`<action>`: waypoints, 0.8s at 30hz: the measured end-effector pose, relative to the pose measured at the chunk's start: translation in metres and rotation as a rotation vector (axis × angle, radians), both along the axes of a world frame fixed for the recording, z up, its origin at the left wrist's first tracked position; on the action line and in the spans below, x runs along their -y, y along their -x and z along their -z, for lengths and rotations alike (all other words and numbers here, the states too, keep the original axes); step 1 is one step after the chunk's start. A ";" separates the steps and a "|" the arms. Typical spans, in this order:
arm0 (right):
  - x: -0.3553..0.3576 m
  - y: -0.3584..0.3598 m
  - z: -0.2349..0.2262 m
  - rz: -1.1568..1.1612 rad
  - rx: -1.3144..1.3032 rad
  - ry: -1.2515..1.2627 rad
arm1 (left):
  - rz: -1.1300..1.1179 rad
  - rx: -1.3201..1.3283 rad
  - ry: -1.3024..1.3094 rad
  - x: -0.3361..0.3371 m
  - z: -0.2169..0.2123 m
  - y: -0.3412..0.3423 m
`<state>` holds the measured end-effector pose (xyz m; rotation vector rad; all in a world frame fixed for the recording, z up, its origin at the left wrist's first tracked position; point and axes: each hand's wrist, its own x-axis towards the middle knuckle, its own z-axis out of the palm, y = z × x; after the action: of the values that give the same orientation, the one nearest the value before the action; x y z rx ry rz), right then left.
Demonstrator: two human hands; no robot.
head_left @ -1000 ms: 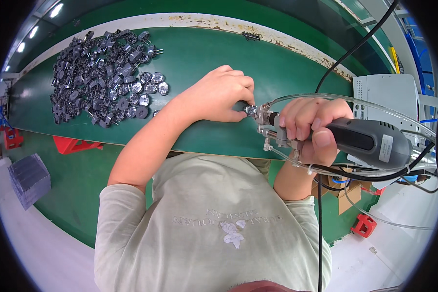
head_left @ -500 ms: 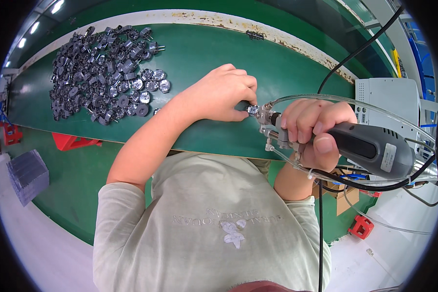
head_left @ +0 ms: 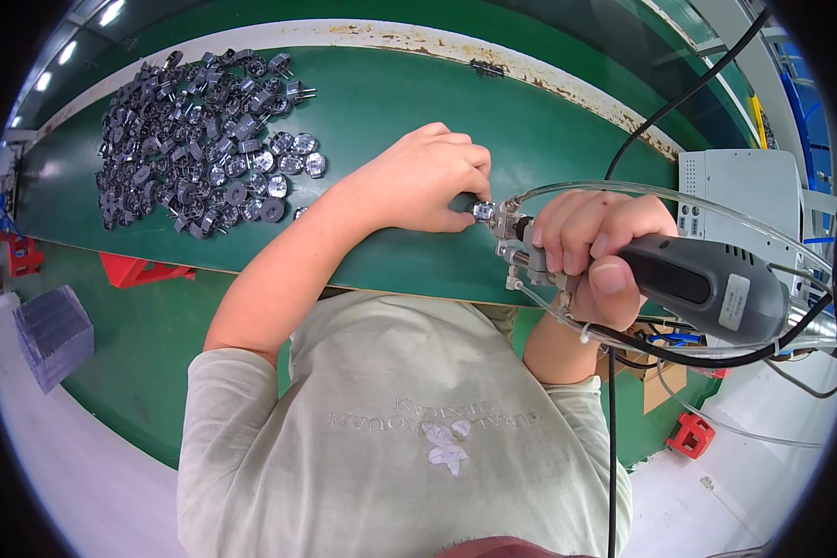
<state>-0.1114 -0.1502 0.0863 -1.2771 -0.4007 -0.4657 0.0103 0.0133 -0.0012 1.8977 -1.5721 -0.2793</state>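
My left hand is closed, pinching a small dark plug part with a pale, shiny face between thumb and fingers. My right hand wraps round the front of a dark grey electric screwdriver, which lies nearly level with its tip pointing left. A metal nozzle head at the tool's front meets the face of the plug part or sits right against it; the bit itself is hidden. Clear air hoses run from this head back to the right.
Many dark plug parts with metal pins are heaped on the left of the green workbench. A grey machine stands at the right end. Black cables hang around the tool. A cardboard box is below the bench.
The screwdriver's rear end and my right hand have shifted very slightly left and down. My left hand and the plug part stay in place.
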 end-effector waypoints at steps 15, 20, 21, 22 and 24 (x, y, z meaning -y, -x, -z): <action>-0.002 -0.001 0.000 0.002 0.018 0.005 | 0.002 -0.003 0.004 0.000 0.002 0.001; -0.001 0.002 -0.008 0.038 0.008 -0.016 | -0.056 -0.047 0.128 0.002 -0.005 0.003; 0.000 0.003 -0.009 0.041 0.016 -0.021 | -0.069 -0.062 0.154 0.003 -0.008 0.003; 0.002 0.004 -0.011 0.041 0.025 -0.026 | -0.036 -0.057 0.135 0.002 -0.010 0.002; 0.013 0.004 -0.013 -0.043 0.059 0.028 | 0.030 -0.048 0.098 0.000 -0.014 0.001</action>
<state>-0.1151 -0.1630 0.0989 -1.2819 -0.4850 -0.4638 0.0093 0.0130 0.0124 1.7817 -1.5549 -0.2543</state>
